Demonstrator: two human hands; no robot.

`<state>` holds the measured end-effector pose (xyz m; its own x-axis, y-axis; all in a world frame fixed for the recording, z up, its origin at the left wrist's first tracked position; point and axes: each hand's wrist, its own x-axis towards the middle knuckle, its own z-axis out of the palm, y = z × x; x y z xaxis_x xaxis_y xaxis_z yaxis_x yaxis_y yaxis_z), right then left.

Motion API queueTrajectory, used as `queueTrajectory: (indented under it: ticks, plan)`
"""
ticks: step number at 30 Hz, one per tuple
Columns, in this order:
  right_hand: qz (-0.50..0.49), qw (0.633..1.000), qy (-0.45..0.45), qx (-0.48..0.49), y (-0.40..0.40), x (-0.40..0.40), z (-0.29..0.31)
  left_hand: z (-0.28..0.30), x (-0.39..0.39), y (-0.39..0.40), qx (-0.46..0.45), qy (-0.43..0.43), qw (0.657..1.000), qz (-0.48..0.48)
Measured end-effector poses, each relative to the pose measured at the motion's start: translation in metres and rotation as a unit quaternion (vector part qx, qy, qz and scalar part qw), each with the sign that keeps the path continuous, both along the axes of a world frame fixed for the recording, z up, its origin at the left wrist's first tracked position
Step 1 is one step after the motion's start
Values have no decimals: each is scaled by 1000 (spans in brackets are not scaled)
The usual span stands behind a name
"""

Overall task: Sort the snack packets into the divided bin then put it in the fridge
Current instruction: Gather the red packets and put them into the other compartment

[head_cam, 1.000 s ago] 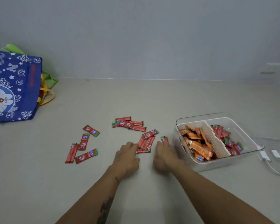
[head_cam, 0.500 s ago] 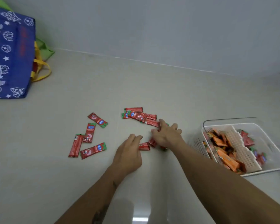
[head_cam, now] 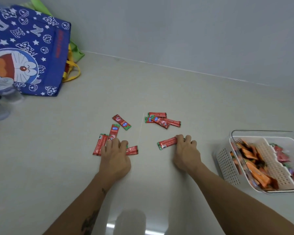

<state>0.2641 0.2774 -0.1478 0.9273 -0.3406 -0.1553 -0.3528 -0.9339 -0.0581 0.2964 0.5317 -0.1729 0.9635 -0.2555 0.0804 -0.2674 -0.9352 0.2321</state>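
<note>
Red snack packets lie scattered on the pale counter (head_cam: 159,92). My left hand (head_cam: 115,156) lies palm down over a left group of red packets (head_cam: 115,131), its fingers touching them and covering part of one packet (head_cam: 132,150). My right hand (head_cam: 187,152) grips one end of a red packet (head_cam: 167,142), fingers curled round it. A small pile of red packets (head_cam: 161,119) lies beyond, between the hands. At the right stands the clear divided bin (head_cam: 227,164), with orange packets (head_cam: 255,168) in its left compartment and red packets (head_cam: 283,156) in its right one.
A blue cartoon-print tote bag (head_cam: 31,48) with yellow handles leans against the wall at the far left, green fabric behind it. A clear bottle (head_cam: 2,89) stands blurred in front of it. The wall runs along the back of the counter.
My left hand has moved left onto the left group of packets. My right hand has drawn back with red packets in its grip. The view has shifted, so the bin sits lower right.
</note>
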Motion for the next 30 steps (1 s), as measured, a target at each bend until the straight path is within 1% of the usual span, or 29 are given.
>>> queueTrajectory:
  ticks: [4, 7, 9, 12, 15, 17, 18, 19, 20, 22, 23, 24, 26, 28, 30]
  plan:
    - [30, 1000, 6, 7, -3, -10, 1, -4, -10, 3, -5, -23, 1000, 8]
    - [30, 998, -3, 49, -7, -11, 7, -1, -14, 2, 7, -24, 1000, 17]
    - [27, 996, -20, 79, -8, -9, 12, 2, -15, 1, 0, -16, 1000, 4]
    - [62, 991, -74, 89, -2, -2, 19, 5, -13, 1, -70, -8, 997, -21]
    - [122, 983, -121, 67, 10, 11, 22, 10, -12, 0, -154, -18, 988, -9]
    - [158, 979, -119, 53, 19, 19, 22, 12, -12, 2, -193, -40, 980, 14]
    - [173, 979, -101, 45, 22, 22, 20, 14, -11, 4, -202, -47, 978, 30]
    - [190, 979, -71, 29, 25, 24, 18, 16, -10, 7, -195, -47, 979, 45]
    - [206, 978, -31, 7, 27, 25, 16, 19, -10, 11, -169, -38, 983, 57]
    - [215, 975, 48, -17, 27, 24, 11, 23, -13, 18, -69, 8, 996, 61]
    - [210, 975, 67, -11, 27, 23, 10, 24, -16, 21, -17, 36, 998, 54]
    - [205, 976, 69, 2, 26, 22, 10, 23, -19, 22, 23, 57, 997, 47]
    - [205, 976, 63, 33, 25, 20, 12, 18, -27, 22, 67, 79, 994, 33]
    - [210, 974, 68, 51, 25, 16, 15, 16, -32, 18, 89, 85, 992, 23]
    - [213, 973, 79, 47, 27, 12, 17, 16, -34, 12, 98, 71, 992, 24]
